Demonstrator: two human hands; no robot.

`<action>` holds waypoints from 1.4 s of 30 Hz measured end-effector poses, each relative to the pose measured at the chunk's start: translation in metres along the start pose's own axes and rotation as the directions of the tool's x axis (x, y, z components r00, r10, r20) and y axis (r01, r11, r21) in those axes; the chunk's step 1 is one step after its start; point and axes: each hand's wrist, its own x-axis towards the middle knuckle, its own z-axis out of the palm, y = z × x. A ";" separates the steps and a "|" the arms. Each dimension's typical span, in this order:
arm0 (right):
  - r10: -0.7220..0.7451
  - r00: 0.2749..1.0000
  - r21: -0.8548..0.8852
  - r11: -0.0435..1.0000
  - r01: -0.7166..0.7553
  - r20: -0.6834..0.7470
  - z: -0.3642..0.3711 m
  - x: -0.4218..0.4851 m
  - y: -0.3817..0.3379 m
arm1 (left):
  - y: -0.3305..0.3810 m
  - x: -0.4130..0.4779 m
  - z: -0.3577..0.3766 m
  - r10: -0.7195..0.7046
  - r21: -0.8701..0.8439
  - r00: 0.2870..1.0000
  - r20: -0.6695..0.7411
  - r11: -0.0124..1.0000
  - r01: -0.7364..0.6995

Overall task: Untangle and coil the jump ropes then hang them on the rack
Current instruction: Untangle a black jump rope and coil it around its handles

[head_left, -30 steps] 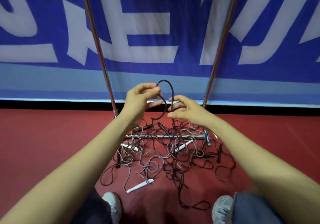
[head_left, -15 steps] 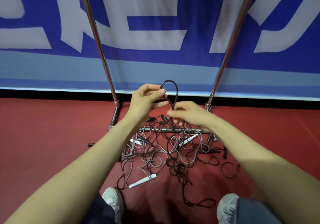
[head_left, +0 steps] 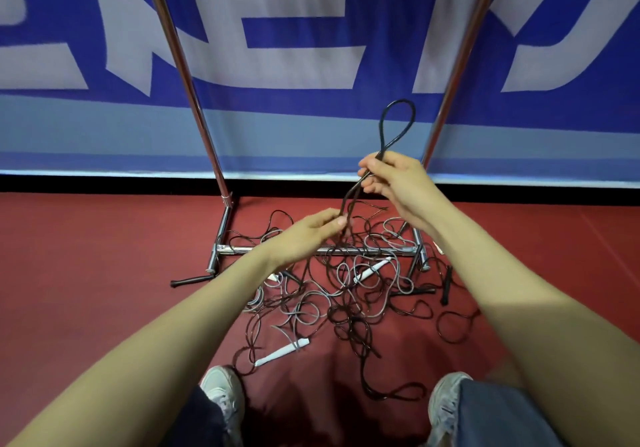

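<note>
Right hand (head_left: 391, 183) is pinching a thin black jump rope (head_left: 399, 101) under its upright loop, left hand (head_left: 308, 235) gripping it lower, above the tangled rope pile (head_left: 346, 294) straddling the base of the chrome tube rack (head_left: 277, 250), red floor (head_left: 104, 256) lying open leftward.

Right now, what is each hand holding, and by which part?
Both hold one black jump rope by its cord: the right hand pinches just under its top loop, the left hand pinches the strands lower down.

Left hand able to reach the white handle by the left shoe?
Likely not yet: the left hand pinches the black rope. The white handle itself lies uncovered on the floor, so the path is otherwise free.
</note>
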 end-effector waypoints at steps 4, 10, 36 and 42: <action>-0.046 0.992 0.128 0.990 0.061 -0.117 -0.003 0.006 -0.005 | -0.020 0.000 -0.005 -0.178 0.391 0.977 0.120 0.913 0.119; 0.173 0.943 0.370 0.927 -0.058 -0.286 -0.038 0.019 0.007 | -0.038 -0.005 -0.027 -0.147 0.323 0.987 -0.071 0.933 0.162; 0.299 0.951 -0.885 0.416 -0.207 -0.082 -0.003 0.003 0.037 | -0.012 0.019 -0.003 0.024 0.364 0.926 -0.377 0.923 0.124; 0.110 0.956 -0.876 0.439 0.198 0.272 0.008 0.007 0.046 | -0.002 0.016 0.004 0.104 0.351 0.912 -0.398 0.935 0.047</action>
